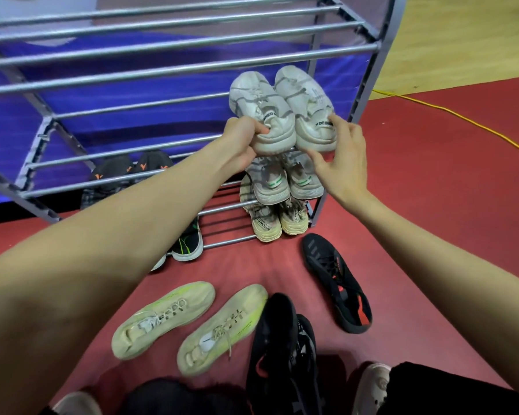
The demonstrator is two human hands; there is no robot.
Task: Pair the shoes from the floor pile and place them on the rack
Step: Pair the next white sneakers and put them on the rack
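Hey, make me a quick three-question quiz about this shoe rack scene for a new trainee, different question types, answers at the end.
1. True or false: the left hand grips the heel of a white sneaker on the rack.
2. Which matched pair lies side by side on the floor? A) beige-and-lime sneakers B) red boots C) blue sandals
3. Fill in: the right hand touches the second white sneaker with ____ fingers.

Key: 1 true; 2 A; 3 spread
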